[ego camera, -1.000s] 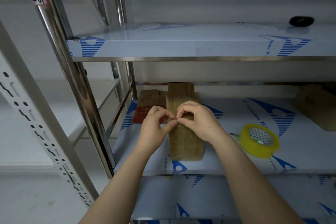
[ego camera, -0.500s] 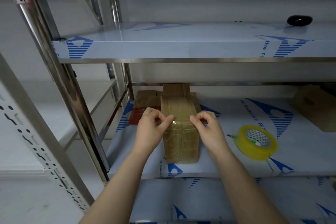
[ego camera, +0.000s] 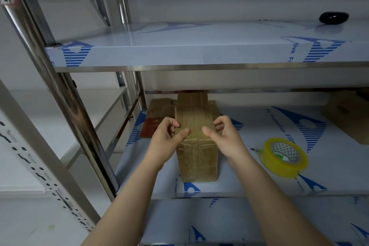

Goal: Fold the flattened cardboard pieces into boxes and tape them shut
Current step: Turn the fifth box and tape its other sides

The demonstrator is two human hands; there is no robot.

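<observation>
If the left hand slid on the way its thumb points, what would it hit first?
Most likely the right hand: the left hand points its thumb across the taped box toward the other thumb, with only box top between.

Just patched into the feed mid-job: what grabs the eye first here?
A brown taped box stands on the shelf, with the left hand and right hand at its top front edge, thumbs on it. A yellow tape roll lies to its right on the same shelf, and a black oval object sits far right on the upper shelf.
</observation>
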